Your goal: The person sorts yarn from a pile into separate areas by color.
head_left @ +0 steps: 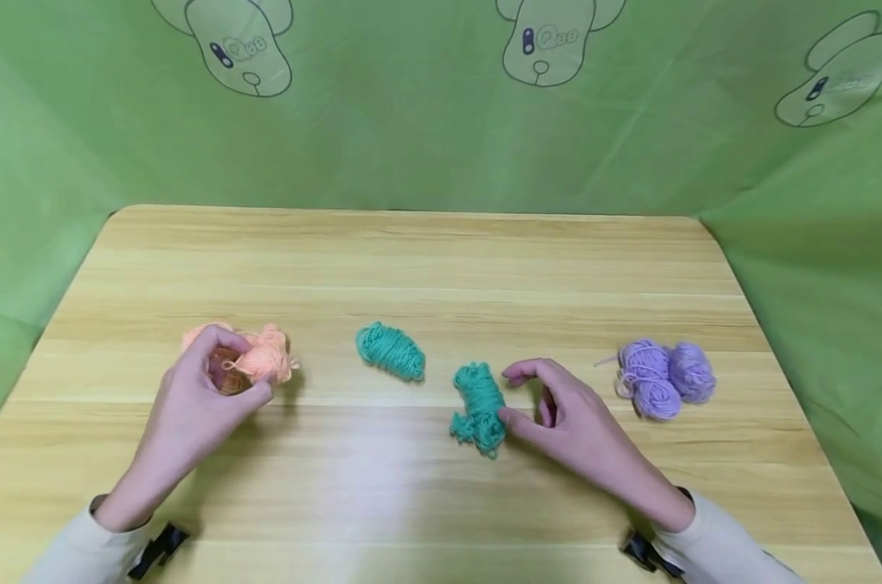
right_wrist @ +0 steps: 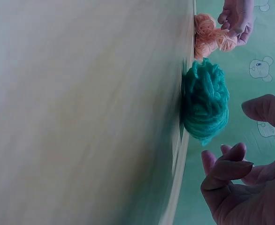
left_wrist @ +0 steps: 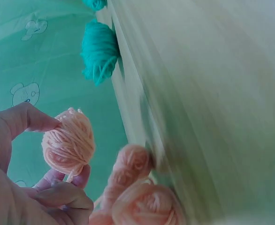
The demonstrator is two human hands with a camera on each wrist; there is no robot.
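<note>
On the left, my left hand (head_left: 192, 410) pinches a peach yarn ball (left_wrist: 72, 143) between thumb and fingertips. The left wrist view shows that ball raised above the table. More peach yarn balls (left_wrist: 149, 206) lie beneath and beside it, partly covered by the hand in the head view. My right hand (head_left: 579, 422) is beside a teal yarn bundle (head_left: 480, 401), fingers loosely bent and nothing between them. A gap shows between those fingers and the teal yarn in the right wrist view. A second teal yarn bundle (head_left: 391, 350) lies farther back, near the middle.
Several purple yarn balls (head_left: 656, 377) sit together at the right, with a loose strand pointing left. The wood-grain table (head_left: 411, 268) has rounded far corners. Green cloth (head_left: 411, 138) with printed cartoon heads hangs behind it and along both sides.
</note>
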